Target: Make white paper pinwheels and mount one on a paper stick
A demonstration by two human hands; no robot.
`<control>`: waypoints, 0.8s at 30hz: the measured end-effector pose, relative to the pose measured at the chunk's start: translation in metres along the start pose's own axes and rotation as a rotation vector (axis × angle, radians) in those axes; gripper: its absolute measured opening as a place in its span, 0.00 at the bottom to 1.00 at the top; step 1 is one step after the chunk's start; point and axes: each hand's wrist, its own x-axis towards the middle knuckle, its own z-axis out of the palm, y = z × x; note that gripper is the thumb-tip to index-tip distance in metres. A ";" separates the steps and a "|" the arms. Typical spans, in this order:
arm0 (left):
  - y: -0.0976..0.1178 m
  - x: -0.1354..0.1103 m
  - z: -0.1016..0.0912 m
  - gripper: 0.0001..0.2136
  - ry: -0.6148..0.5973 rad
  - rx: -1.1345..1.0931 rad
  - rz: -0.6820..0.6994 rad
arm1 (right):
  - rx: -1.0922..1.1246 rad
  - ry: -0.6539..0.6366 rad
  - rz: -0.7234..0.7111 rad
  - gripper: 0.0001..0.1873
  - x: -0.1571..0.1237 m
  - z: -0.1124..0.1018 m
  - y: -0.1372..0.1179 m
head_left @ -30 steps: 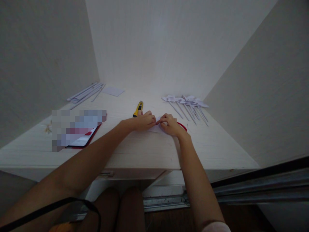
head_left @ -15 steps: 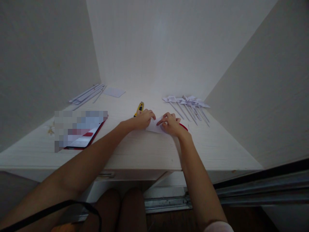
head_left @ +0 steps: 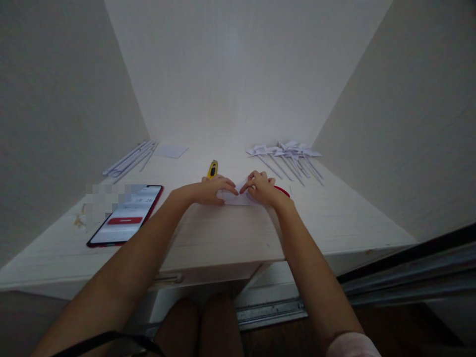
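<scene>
Just this side of the cutter (head_left: 212, 169), paper (head_left: 235, 199) lay under the left hand (head_left: 208, 191) and right hand (head_left: 262, 190).
The hands stood slightly apart; any pinch I couldn't make out. The paper looked light, easily creased, best held by its edges. Pinwheels (head_left: 292, 148) lay right of the cutter; the desk (head_left: 223, 230) ended well nearer.

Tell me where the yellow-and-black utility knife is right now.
In the head view, the yellow-and-black utility knife lies slightly left of centre on the white wood-grain tabletop, just beyond the person's bare left hand.
</scene>
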 end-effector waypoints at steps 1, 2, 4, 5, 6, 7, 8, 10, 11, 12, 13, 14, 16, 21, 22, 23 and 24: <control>-0.001 -0.001 0.000 0.19 -0.013 -0.011 0.000 | 0.003 -0.002 0.010 0.18 0.000 0.000 0.000; -0.001 -0.001 0.000 0.19 -0.026 -0.024 0.005 | 0.006 -0.005 0.017 0.18 0.001 0.000 0.000; -0.002 -0.001 0.000 0.16 -0.035 -0.049 0.032 | 0.014 -0.009 0.017 0.19 0.002 0.001 0.001; -0.003 -0.001 0.001 0.14 -0.038 -0.061 0.049 | 0.021 -0.010 0.013 0.19 0.002 0.001 0.001; -0.003 0.000 0.001 0.13 -0.041 -0.071 0.063 | 0.027 -0.009 0.008 0.19 0.003 0.002 0.002; -0.004 0.000 0.000 0.11 -0.044 -0.081 0.074 | 0.033 -0.009 0.004 0.19 0.003 0.002 0.002; -0.004 0.001 0.000 0.11 -0.048 -0.088 0.082 | 0.038 -0.010 0.002 0.19 0.003 0.002 0.002; -0.003 0.002 -0.001 0.10 -0.041 -0.100 0.088 | 0.044 -0.015 0.006 0.19 0.003 0.001 0.002; -0.003 0.002 -0.001 0.10 -0.030 -0.109 0.085 | 0.046 -0.021 0.007 0.19 0.003 0.000 0.002; -0.002 0.002 -0.002 0.10 -0.020 -0.122 0.082 | 0.047 -0.028 0.007 0.19 0.003 0.000 0.002; -0.002 0.002 -0.002 0.10 -0.009 -0.135 0.077 | 0.047 -0.035 0.008 0.19 0.002 -0.001 0.002; -0.002 0.002 -0.003 0.10 0.002 -0.149 0.073 | 0.045 -0.041 0.012 0.19 0.002 -0.002 0.001; -0.002 0.003 -0.003 0.10 0.024 -0.175 0.074 | 0.039 -0.048 0.017 0.20 0.002 -0.002 0.001; -0.009 0.006 0.003 0.09 0.067 -0.241 0.132 | 0.026 -0.066 0.016 0.20 0.002 -0.004 0.001; -0.011 0.007 0.004 0.09 0.073 -0.254 0.145 | 0.023 -0.069 0.013 0.20 0.002 -0.004 0.000; -0.013 0.008 0.005 0.09 0.079 -0.267 0.155 | 0.019 -0.070 0.010 0.20 0.002 -0.005 0.000; -0.014 0.008 0.006 0.09 0.082 -0.279 0.163 | 0.014 -0.073 0.009 0.20 0.002 -0.005 0.000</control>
